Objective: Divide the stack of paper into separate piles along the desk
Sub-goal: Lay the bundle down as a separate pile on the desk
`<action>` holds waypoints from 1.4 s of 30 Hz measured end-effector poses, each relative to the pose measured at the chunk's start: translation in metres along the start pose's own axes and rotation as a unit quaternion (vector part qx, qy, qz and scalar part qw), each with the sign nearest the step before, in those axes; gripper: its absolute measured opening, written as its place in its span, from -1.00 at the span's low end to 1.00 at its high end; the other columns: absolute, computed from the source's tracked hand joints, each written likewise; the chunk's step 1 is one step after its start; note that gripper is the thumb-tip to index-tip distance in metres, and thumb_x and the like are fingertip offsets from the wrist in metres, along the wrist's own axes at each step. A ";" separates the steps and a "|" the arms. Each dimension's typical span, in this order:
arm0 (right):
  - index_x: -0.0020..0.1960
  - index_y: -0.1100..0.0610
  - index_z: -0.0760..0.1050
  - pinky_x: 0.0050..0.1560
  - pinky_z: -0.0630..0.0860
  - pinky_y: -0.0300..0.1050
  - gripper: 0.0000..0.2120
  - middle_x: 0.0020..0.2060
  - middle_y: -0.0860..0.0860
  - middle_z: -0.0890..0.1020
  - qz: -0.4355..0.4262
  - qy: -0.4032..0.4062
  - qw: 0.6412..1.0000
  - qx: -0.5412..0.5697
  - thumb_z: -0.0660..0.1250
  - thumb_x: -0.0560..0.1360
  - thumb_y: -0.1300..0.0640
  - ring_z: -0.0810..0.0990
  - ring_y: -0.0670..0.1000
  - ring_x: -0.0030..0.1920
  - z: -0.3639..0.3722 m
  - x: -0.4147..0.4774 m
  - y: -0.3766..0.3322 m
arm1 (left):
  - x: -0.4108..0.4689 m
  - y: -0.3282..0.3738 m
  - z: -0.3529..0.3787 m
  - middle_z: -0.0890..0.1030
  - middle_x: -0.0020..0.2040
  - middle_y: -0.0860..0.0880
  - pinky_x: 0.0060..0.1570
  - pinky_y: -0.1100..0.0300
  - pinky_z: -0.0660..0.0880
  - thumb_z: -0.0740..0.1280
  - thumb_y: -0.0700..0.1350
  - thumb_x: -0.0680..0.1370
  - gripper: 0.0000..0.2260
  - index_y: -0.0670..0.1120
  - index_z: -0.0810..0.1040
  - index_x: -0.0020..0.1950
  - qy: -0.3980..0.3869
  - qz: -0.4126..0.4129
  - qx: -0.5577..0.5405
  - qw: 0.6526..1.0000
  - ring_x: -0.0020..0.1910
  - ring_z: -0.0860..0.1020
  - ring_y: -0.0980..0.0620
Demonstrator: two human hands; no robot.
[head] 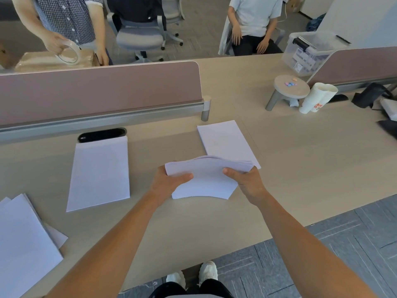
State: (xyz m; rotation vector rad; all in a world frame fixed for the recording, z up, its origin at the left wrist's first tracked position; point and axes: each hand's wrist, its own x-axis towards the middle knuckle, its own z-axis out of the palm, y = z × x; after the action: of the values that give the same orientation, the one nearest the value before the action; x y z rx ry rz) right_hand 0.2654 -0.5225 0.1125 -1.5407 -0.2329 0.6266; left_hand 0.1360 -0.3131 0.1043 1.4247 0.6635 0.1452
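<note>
Paper stack (207,179), white and bowed upward, gripped at opposite edges by left hand (169,181) and right hand (247,182), thumbs on top

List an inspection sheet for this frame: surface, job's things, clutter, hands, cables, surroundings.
Surface: light wood desk.
Job's things: held paper stack, bowed upward between the hands; three piles laid out: right pile, middle pile, left pile with skewed sheets.
Clutter: small round stand with coloured bits, stacked paper cups, black bag, clear storage box.
Hands: left hand and right hand each grip one end of the held paper stack, thumbs on top.
Cables: nothing seen on the desk; black cable slot at the middle pile's far edge.
Surroundings: desk divider, office chair, a standing person holding a tape roll, a seated person.
</note>
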 end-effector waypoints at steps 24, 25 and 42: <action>0.03 0.10 0.68 0.14 0.58 0.12 -0.70 0.08 0.17 0.69 -0.010 -0.024 0.998 0.056 0.55 0.32 0.29 0.65 0.19 0.14 -0.002 -0.006 0.012 | -0.007 -0.020 0.007 0.72 -0.11 0.13 0.03 0.16 0.57 0.55 -0.25 0.40 -0.75 0.03 0.66 -0.03 -0.001 0.010 0.030 1.000 -0.08 0.67 0.18; 0.04 0.10 0.68 0.14 0.58 0.11 -0.70 0.08 0.16 0.69 -0.006 -0.020 0.998 0.053 0.55 0.32 0.28 0.66 0.18 0.13 -0.002 -0.006 0.012 | -0.008 -0.020 0.009 0.72 -0.16 0.17 -0.02 0.20 0.55 0.54 -0.26 0.42 -0.76 0.06 0.65 -0.06 0.008 0.006 0.028 1.000 -0.14 0.66 0.24; -0.04 0.13 0.65 -0.11 0.62 -0.10 -0.78 -0.09 0.04 0.73 -0.085 0.077 0.993 0.018 0.49 0.37 0.36 0.72 0.06 -0.05 -0.039 -0.024 -0.076 | 0.017 0.053 0.047 0.71 -0.09 0.04 -0.02 0.07 0.60 0.56 -0.19 0.40 -0.78 0.10 0.63 -0.12 -0.068 0.084 0.060 0.992 -0.12 0.67 0.10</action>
State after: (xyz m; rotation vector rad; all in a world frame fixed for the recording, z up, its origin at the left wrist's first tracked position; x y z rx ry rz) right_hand 0.2829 -0.5615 0.1900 -1.5074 -0.2323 0.3739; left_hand 0.1887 -0.3372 0.1483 1.5916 0.4455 0.1407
